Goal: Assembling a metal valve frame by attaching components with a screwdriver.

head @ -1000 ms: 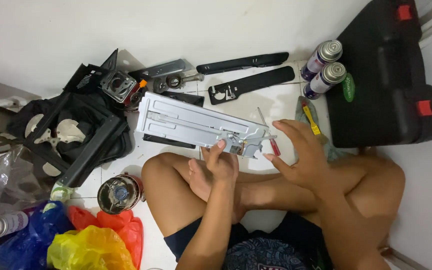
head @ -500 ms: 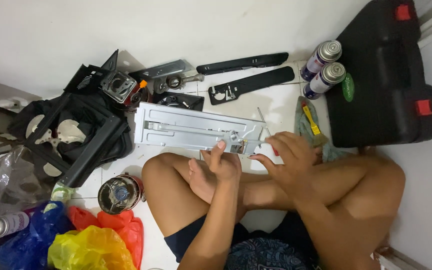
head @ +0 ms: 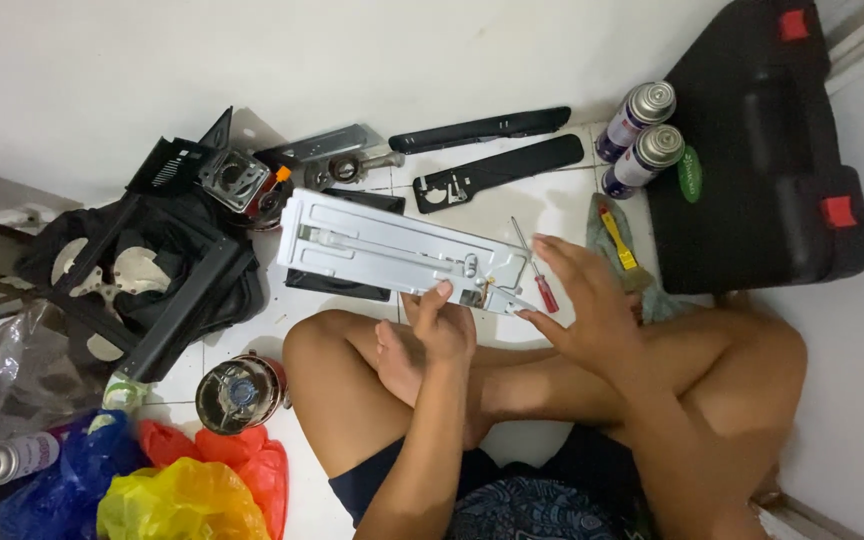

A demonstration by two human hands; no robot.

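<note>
Holding a long metal panel (head: 392,255) across crossed legs on the tiled floor (head: 562,205).
The left hand (head: 440,325) pinches the panel's near edge; the right hand (head: 582,300) is spread loose at its right end, grasping nothing clearly, beside a red-handled screwdriver (head: 535,268). Two spray cans (head: 640,135) stand by a black case (head: 762,150).

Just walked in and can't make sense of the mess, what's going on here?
A person sits cross-legged on the tiled floor, holding a long silver metal plate across their knees. The left hand pinches its near edge; the right hand rests at its end, beside a red screwdriver. Spray cans and a black case lie nearby.
</note>
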